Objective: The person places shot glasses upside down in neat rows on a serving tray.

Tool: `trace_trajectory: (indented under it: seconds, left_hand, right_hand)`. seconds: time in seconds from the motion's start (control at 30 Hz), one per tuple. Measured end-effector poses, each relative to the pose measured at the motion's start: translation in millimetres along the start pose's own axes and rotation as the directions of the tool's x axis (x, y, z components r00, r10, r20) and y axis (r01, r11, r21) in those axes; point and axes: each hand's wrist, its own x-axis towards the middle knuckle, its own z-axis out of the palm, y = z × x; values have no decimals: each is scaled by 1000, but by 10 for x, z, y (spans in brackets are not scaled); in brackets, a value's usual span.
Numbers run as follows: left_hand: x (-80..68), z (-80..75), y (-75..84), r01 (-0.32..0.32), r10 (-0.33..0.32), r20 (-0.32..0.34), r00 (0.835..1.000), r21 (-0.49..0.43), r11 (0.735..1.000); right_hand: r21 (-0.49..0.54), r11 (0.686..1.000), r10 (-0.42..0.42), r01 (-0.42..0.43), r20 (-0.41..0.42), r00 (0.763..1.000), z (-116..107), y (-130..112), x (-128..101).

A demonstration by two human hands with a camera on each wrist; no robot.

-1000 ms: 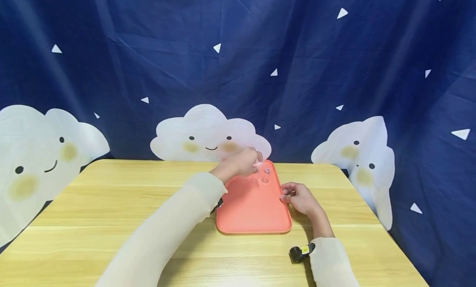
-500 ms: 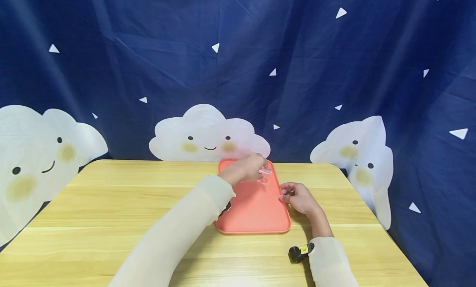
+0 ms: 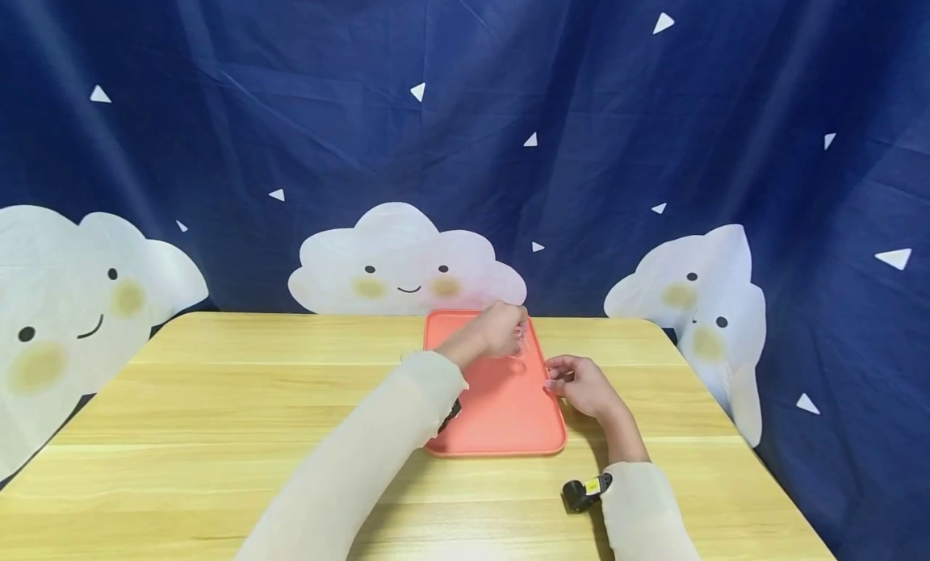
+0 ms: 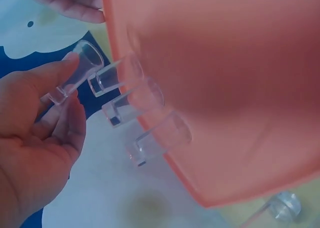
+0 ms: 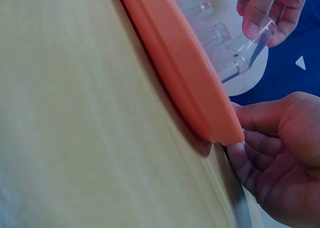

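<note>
My left hand [image 3: 500, 328] reaches over the far right part of a coral-red tray [image 3: 501, 408]. In the left wrist view, its thumb and fingers pinch a small clear cup [image 4: 80, 72]. The held cup is tilted beside a clear cup [image 4: 117, 75] on the tray; I cannot tell whether they touch. Two more clear cups [image 4: 135, 104] [image 4: 161, 137] stand in line with that one. My right hand [image 3: 587, 385] is at the tray's right side, thumb and fingers pinching its rim [image 5: 227, 130]. In the head view the left hand hides most of the cups.
The tray lies on a wooden table [image 3: 218, 432], near its far edge. Another clear, stemmed-looking object [image 4: 285, 207] is outside the tray, beyond its left side. A dark blue curtain [image 3: 327, 125] with cloud prints hangs behind the table.
My left hand has moved right across the far part of the tray, carrying the clear cup, which has turned in its fingers. The right hand stays at the rim.
</note>
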Motion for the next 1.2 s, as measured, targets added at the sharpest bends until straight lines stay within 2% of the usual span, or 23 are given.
trace_trajectory:
  seconds: [0.17,0.3,0.47,0.6,1.2]
  left_hand:
    - [-8,40,-1,-7,4,-37,999,-78,997]
    - [-2,101,-19,-5,-1,-60,998,-101,995]
    - [7,177,-31,34,-41,-42,998,-145,989]
    - [6,230,-29,44,-49,-29,998,-170,984]
    - [19,388,1,86,-89,-10,996,-167,982]
  right_hand:
    - [10,1000,18,-17,-6,1000,1,-9,10]
    - [9,1000,20,-20,-8,1000,5,-19,18]
    - [3,1000,16,-16,-7,1000,3,-23,15]
    - [2,1000,17,-17,-5,1000,-9,-22,18]
    - [-8,1000,26,-26,-2,1000,-16,-35,-8]
